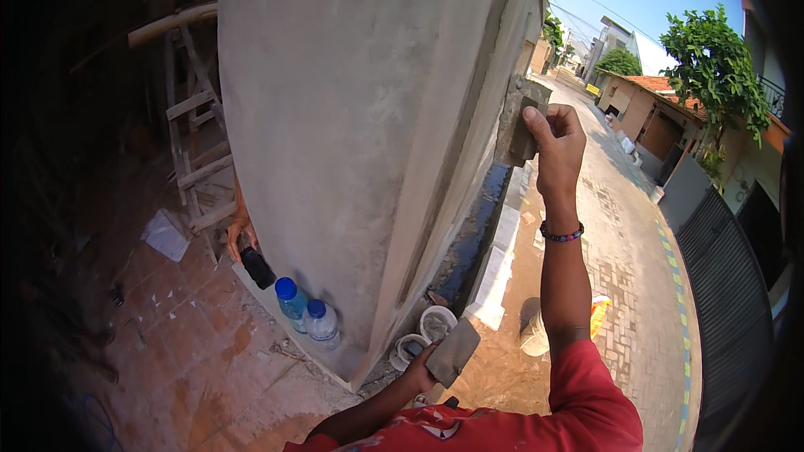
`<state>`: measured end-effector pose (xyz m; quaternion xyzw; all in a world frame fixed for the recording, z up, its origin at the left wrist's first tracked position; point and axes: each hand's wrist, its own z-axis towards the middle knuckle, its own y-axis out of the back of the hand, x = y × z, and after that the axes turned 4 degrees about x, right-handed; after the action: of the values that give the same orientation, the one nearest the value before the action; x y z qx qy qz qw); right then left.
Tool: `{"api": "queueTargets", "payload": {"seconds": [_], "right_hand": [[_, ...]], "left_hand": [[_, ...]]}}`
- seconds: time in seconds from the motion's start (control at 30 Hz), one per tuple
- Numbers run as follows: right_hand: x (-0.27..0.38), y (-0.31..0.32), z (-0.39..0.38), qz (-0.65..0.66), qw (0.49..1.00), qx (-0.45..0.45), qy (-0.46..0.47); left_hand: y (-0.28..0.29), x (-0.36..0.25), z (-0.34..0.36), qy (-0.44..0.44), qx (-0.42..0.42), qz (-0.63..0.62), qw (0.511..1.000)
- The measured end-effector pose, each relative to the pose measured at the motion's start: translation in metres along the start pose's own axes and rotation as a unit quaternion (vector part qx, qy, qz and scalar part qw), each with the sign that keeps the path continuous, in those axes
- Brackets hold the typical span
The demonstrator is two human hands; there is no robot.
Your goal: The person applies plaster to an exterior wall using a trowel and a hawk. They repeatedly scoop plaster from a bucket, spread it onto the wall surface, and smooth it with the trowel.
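Along the street-side edge of the plastered wall (335, 117): my right hand (559, 151), arm raised, thumb and fingers pinched on a small dark plate (526, 138); room to its right, over the paved street (624, 243). Low by the wall's foot: my left hand (419, 377), well apart from the right, gripping a flat grey plate (453, 353); tight there, two pails (439, 309) just beside. Wall's lower left edge: two blue-capped bottles (321, 326), another person's hand (239, 234), a dark object (256, 269).

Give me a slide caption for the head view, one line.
Right hand holds a small flat tool at a grey wall's edge; left hand, lower down, holds a flat grey plate.
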<state>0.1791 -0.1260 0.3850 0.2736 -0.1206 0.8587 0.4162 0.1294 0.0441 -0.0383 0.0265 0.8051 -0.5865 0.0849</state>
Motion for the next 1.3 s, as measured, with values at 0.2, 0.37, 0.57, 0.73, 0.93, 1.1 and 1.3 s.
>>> {"api": "queueTargets", "payload": {"seconds": [0.2,0.37,0.57,0.73,0.93,1.1,1.3], "right_hand": [[0.053,-0.032,0.065,-0.251,0.947,-0.117,0.161],[0.070,-0.059,0.083,-0.329,0.919,-0.135,0.172],[0.026,-0.068,0.023,-0.345,0.913,-0.124,0.181],[-0.034,-0.065,-0.084,-0.340,0.925,-0.054,0.161],[-0.053,-0.037,-0.150,-0.234,0.971,-0.019,-0.049],[-0.022,-0.006,-0.045,-0.078,0.996,-0.029,0.024],[0.009,-0.018,0.078,-0.025,0.994,-0.003,0.104]], "left_hand": [[-0.002,0.001,-0.009,-0.016,-0.005,0.001,1.000],[0.005,-0.003,-0.015,-0.023,0.051,0.006,0.998],[-0.002,-0.008,-0.029,0.002,0.027,-0.001,1.000],[0.022,-0.003,-0.022,0.008,0.033,-0.012,0.999],[0.004,-0.009,-0.036,0.014,-0.037,0.011,0.999],[0.011,-0.011,-0.038,0.012,0.007,-0.003,1.000],[0.009,-0.010,-0.029,-0.003,0.032,-0.023,0.999]]}}
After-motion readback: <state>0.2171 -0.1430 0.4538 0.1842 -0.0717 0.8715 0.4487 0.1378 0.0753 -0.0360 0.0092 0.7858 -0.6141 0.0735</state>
